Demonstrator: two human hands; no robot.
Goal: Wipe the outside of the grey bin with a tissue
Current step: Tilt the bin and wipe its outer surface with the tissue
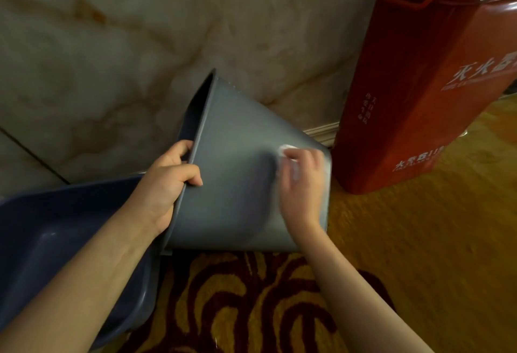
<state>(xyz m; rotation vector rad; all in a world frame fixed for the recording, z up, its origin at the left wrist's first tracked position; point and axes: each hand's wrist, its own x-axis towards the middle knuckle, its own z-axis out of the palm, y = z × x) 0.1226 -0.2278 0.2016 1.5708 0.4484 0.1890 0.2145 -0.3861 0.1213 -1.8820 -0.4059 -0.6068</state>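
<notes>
The grey bin (237, 184) you grip looks like smooth plastic with a dull satin finish. Your tissue (286, 148) is soft white paper. The darker tub (56, 240) beside it is glossier plastic. You have a marbled, stone-look wall (112, 59), a smooth red-painted cabinet (414, 101) and patterned cloth carpet (251, 296).

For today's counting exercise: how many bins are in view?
2: the grey bin tipped on its side at centre; a darker bin at lower left, partly cropped. More may lie outside the frame.
</notes>
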